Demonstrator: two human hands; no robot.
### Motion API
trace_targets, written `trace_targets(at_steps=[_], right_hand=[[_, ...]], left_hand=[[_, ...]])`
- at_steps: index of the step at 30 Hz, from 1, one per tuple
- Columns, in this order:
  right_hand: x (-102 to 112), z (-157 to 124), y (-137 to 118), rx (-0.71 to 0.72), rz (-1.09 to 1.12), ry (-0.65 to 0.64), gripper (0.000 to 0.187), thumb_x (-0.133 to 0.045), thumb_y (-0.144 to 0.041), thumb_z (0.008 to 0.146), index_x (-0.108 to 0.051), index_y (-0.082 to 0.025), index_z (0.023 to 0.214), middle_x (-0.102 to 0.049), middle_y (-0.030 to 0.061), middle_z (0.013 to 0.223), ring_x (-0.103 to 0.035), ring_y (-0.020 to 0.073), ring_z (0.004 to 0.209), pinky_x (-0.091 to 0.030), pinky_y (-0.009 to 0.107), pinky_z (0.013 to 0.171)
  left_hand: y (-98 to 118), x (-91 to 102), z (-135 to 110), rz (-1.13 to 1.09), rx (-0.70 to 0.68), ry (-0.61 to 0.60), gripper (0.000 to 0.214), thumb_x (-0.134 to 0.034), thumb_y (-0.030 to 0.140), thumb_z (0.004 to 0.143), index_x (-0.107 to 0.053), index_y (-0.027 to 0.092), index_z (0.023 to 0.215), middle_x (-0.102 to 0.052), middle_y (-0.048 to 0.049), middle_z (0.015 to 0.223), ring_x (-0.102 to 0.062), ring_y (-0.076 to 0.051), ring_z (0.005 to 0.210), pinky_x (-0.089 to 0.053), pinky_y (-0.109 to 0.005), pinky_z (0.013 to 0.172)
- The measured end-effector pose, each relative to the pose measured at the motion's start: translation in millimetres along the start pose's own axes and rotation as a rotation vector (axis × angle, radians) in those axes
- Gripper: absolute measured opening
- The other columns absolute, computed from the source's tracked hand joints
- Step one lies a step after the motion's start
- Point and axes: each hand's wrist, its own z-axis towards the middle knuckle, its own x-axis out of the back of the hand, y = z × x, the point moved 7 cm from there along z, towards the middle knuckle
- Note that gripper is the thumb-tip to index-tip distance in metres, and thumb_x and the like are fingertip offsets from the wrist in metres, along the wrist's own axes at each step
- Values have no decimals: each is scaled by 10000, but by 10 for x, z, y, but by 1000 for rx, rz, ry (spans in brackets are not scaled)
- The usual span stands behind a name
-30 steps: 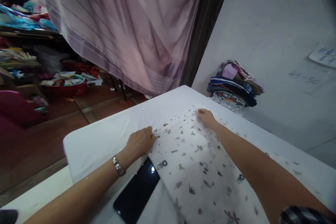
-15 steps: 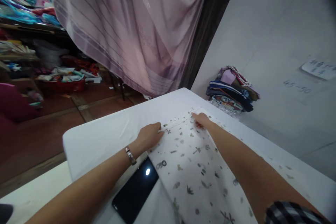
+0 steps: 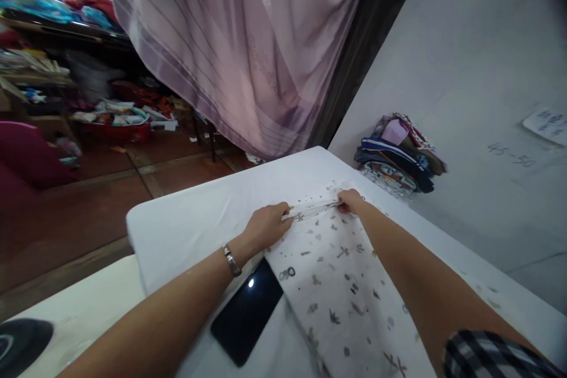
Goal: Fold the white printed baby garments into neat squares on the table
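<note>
A white cloth printed with small plants and shapes (image 3: 332,266) lies over the white-covered table. My left hand (image 3: 268,224), with a silver bracelet on its wrist, pinches the cloth's far left part. At the far right part, my right hand (image 3: 351,201) grips the same cloth. Between the two hands the fabric is drawn up into a narrow ridge. A black smartphone (image 3: 248,313) lies face up beside the cloth, below my left forearm, its upper right corner close to the cloth's edge.
The white-covered table (image 3: 190,218) reaches a wall on the right. Folded clothes (image 3: 394,153) are stacked by that wall. A pink curtain (image 3: 248,53) hangs beyond the table. Shelves and a red basket (image 3: 119,130) with items stand at left. A dark round object (image 3: 24,342) is at lower left.
The cloth between my hands has gone from nearly flat to a raised, gathered ridge. Both hands are closed on it as before. The whole view has shifted slightly.
</note>
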Motion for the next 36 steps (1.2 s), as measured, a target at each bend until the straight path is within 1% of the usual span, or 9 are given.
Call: trace_targets(at_steps=[5,9,14,18,22,26,28,32,36], right_hand=[[45,25,-168,-69,109,26,306,-516,-328,882,-531,-172,1145,-553,77,1145,-574,180,947,-501,380,794],[-142,118,-339,-56,175,16,306,-518,-324,881,-530,-171,1146,-555,78,1142,-575,179,943,-503,379,791],[-303,73,-305,48,219,1,293,-539,-287,871,-532,-148,1129,-580,73,1090,-598,162,884,-529,338,728],[-218,-174,-266,186,189,-2,319,-546,-188,829,-538,-159,1146,-600,94,1140,-612,162,933,-536,298,776],[-148,-691,-52,310,58,2,366,-572,-205,765,-594,-196,1130,-559,74,1249,-522,220,1127,-408,388,989],[-57,-1435,429,524,-322,-90,467,-507,-401,807,-546,-232,1241,-402,41,1408,-340,254,1298,-259,433,1086],[145,-1765,863,507,-461,-119,544,-452,-489,828,-453,-273,1328,-300,4,1465,-255,252,1342,-237,432,1096],[972,-2352,1950,301,-497,104,583,-423,-549,812,-506,-225,1290,-329,41,1451,-267,263,1338,-213,423,1109],[1637,-3153,3050,-65,-263,403,664,-465,-598,738,-544,-158,1230,-446,98,1372,-373,293,1279,-245,427,1095]], left_hand=[[-59,-67,15,-7,26,22,223,-389,369,873,-524,220,972,-654,-36,910,-596,-197,819,-391,-287,664],[-200,-117,52,63,102,9,217,-375,350,874,-523,203,932,-657,-55,895,-604,-210,815,-393,-298,656],[-321,-172,71,155,138,-4,232,-349,332,880,-523,188,932,-657,-83,892,-607,-227,819,-399,-323,669],[-291,-172,46,210,128,8,229,-347,295,874,-529,171,935,-645,-93,865,-600,-236,793,-403,-332,645],[-216,-83,21,273,49,111,212,-386,290,863,-553,164,899,-603,-100,957,-544,-240,925,-406,-343,735],[-243,-56,18,291,48,140,241,-421,319,847,-559,144,936,-577,-114,992,-520,-256,958,-404,-364,771],[-271,-91,29,264,61,95,264,-392,327,860,-556,144,957,-585,-118,991,-536,-251,943,-410,-357,755],[-317,-125,60,222,95,33,305,-347,360,871,-555,158,965,-623,-121,972,-574,-248,909,-414,-353,735],[-349,-122,105,219,123,-41,365,-327,436,852,-563,168,927,-643,-131,936,-594,-280,897,-421,-363,712]])
